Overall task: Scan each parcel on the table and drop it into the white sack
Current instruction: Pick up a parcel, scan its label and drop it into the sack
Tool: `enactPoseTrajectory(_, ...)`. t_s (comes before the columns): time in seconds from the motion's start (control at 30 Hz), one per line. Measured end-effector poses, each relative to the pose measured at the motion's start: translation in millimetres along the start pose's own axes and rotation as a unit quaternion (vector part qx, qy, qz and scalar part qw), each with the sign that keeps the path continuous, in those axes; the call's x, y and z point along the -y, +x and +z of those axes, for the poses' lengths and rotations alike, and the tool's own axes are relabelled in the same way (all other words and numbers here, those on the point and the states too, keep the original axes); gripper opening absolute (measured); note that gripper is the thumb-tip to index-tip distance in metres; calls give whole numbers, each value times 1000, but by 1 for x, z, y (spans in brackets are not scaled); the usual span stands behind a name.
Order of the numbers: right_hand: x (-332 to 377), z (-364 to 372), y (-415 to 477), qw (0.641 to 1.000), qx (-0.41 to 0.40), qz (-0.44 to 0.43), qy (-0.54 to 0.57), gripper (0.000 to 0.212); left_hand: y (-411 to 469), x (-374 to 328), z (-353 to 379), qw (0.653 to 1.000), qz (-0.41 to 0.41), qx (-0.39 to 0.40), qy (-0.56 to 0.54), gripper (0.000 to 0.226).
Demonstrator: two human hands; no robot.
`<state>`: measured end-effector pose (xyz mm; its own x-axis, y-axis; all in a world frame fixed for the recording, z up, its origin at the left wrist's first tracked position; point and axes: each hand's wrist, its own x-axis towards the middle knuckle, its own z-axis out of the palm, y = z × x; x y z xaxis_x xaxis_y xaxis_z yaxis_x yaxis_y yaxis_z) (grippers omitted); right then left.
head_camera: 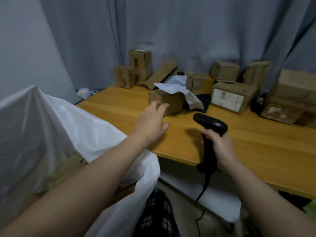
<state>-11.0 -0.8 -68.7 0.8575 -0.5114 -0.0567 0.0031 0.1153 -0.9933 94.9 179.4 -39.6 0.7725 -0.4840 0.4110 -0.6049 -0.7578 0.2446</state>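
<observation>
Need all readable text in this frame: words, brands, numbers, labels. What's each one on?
"P&G", probably (blurred): printed twice up the side of the tall upright brown cardboard box, back left.
White shipping label on the wide brown cardboard parcel: print too blurred to read.
Torn pale label on the flat brown parcel, far right: unreadable.
Black handheld scanner: no text visible.
</observation>
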Motion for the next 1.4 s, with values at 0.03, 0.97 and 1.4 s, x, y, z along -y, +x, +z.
enactPoseTrajectory(0.03, -3, -7, 4, 1000, 0, 17, 14, 19, 14, -6, 3, 1000, 11, -21, 19, 66)
enactPoseTrajectory(0.97, -25, -67, 12, 999, -19, -2, 41, 9, 37, -62, 35, 985, -44, 136, -102, 41)
enactPoseTrajectory(1.4, -16, -70, -6, 996, -15, -88, 1, 64, 44, -53, 41, 988, -2, 128, -86, 24)
